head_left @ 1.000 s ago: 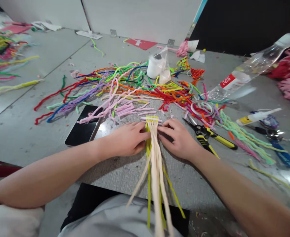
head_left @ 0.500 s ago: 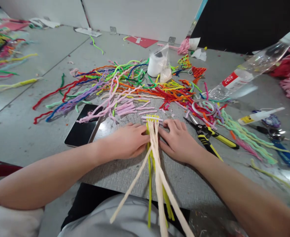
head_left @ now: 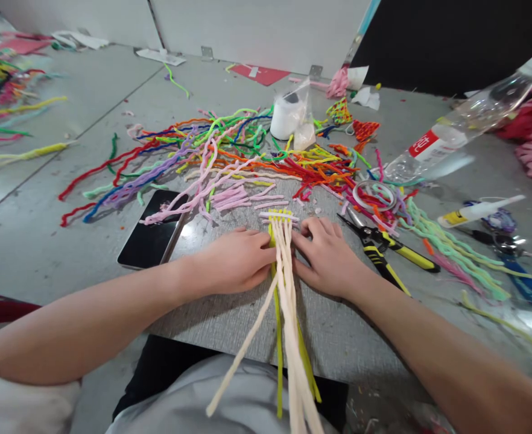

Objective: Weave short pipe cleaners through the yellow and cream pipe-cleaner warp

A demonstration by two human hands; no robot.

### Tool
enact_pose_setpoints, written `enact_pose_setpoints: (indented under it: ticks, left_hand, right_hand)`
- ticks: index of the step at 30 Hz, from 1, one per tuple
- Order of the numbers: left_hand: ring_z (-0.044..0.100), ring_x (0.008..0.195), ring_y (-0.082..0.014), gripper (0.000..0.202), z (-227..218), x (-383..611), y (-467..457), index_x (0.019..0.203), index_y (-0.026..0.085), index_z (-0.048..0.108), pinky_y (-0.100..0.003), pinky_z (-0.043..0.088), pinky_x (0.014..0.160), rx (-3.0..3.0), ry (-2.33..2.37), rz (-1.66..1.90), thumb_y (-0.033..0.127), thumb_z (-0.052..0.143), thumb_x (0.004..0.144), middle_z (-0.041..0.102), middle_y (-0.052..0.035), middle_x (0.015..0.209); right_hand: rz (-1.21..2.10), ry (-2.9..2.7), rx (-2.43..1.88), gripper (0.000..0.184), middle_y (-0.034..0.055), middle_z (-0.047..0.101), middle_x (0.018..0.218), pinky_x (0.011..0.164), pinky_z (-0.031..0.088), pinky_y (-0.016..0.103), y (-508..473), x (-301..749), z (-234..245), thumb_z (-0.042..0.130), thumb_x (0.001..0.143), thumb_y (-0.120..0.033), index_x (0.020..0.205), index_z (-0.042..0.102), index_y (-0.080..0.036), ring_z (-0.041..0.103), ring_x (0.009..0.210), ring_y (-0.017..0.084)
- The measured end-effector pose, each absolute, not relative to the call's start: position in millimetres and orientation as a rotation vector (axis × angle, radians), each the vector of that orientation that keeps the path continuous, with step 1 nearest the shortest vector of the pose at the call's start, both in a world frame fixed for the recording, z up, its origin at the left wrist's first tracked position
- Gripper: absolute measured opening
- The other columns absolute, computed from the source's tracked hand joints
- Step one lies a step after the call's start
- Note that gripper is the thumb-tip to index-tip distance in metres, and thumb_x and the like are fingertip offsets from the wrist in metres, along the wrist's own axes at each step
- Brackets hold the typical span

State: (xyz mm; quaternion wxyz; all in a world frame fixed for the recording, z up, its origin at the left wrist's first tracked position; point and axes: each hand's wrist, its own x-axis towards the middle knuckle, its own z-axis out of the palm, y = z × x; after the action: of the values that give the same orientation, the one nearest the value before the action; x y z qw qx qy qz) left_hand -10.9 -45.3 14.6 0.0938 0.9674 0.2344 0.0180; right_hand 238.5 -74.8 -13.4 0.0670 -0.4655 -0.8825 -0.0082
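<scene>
A small woven piece of pipe cleaners (head_left: pixel 278 216) lies in front of me, its pale pink crosswise stems looped with yellow. Cream pipe cleaners (head_left: pixel 288 301) and yellow-green pipe cleaners (head_left: pixel 279 343) run from it toward my lap, one cream strand splayed to the left. My left hand (head_left: pixel 241 260) is closed on the strands from the left, thumb and fingertips at the yellow-green ones. My right hand (head_left: pixel 327 256) has its fingers curled at the right edge of the bundle; what its fingertips pinch is partly hidden.
A phone (head_left: pixel 148 232) lies left, near a wide heap of coloured pipe cleaners (head_left: pixel 221 144). To the right are yellow-black pliers (head_left: pixel 383 244), a tape roll (head_left: pixel 374 196), a glue tube (head_left: pixel 478 211) and a plastic bottle (head_left: pixel 456 129). A white spool (head_left: pixel 284 117) stands behind.
The hanging cream strands have drawn closer together and swung slightly; the splayed one has shifted a little right. Both hands stay nearly in place beside the bundle.
</scene>
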Motion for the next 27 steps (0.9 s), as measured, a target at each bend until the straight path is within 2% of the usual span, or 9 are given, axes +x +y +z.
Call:
enact_pose_setpoints:
  ticks: [7,18,21,24,27]
  left_hand:
    - [0.069,0.092,-0.0281,0.024,16.2,-9.9,-45.3,0.115,0.018,0.07,-0.044,0.057,0.087,2.853,0.702,0.013,0.027,0.051,0.104,0.067,-0.0101,0.103]
    - [0.068,0.091,-0.0272,0.023,13.3,-9.7,-45.8,0.112,0.018,0.071,-0.044,0.057,0.086,2.849,0.712,0.045,0.025,0.051,0.103,0.065,-0.0092,0.101]
    - [0.066,0.098,-0.0294,0.025,13.2,-10.3,-45.8,0.115,0.015,0.07,-0.046,0.058,0.089,2.856,0.771,0.067,0.028,0.052,0.104,0.064,-0.0134,0.11]
    - [0.06,0.113,-0.034,0.027,12.4,-11.0,-45.8,0.118,0.012,0.068,-0.049,0.057,0.096,2.88,0.819,0.131,0.03,0.058,0.102,0.06,-0.0193,0.126]
    - [0.055,0.122,-0.0364,0.03,11.9,-11.3,-47.2,0.123,0.012,0.067,-0.052,0.055,0.103,2.897,0.815,0.18,0.031,0.058,0.101,0.056,-0.0214,0.135]
  right_hand:
    - [0.037,-2.604,-1.28,0.025,0.0134,0.06,0.11,0.092,0.041,0.046,-73.1,244.1,-11.0,0.059,0.103,-0.04,0.113,0.07,-0.019,0.052,0.104,0.031]
    - [0.024,-2.584,-1.375,0.042,0.0128,0.058,0.103,0.089,0.042,0.047,-73.7,243.0,-14.2,0.057,0.104,-0.045,0.13,0.069,-0.014,0.051,0.098,0.031]
    - [0.034,-2.586,-1.332,0.041,0.0122,0.059,0.103,0.089,0.041,0.046,-73.0,243.9,-14.8,0.056,0.105,-0.044,0.13,0.069,-0.014,0.053,0.099,0.031]
    - [0.041,-2.579,-1.295,0.039,0.0115,0.06,0.102,0.088,0.04,0.045,-72.0,244.7,-16.9,0.056,0.104,-0.042,0.13,0.069,-0.016,0.053,0.1,0.03]
    - [0.047,-2.572,-1.287,0.039,0.0108,0.06,0.101,0.088,0.04,0.045,-71.9,244.9,-18.4,0.056,0.104,-0.042,0.131,0.068,-0.017,0.053,0.098,0.03]
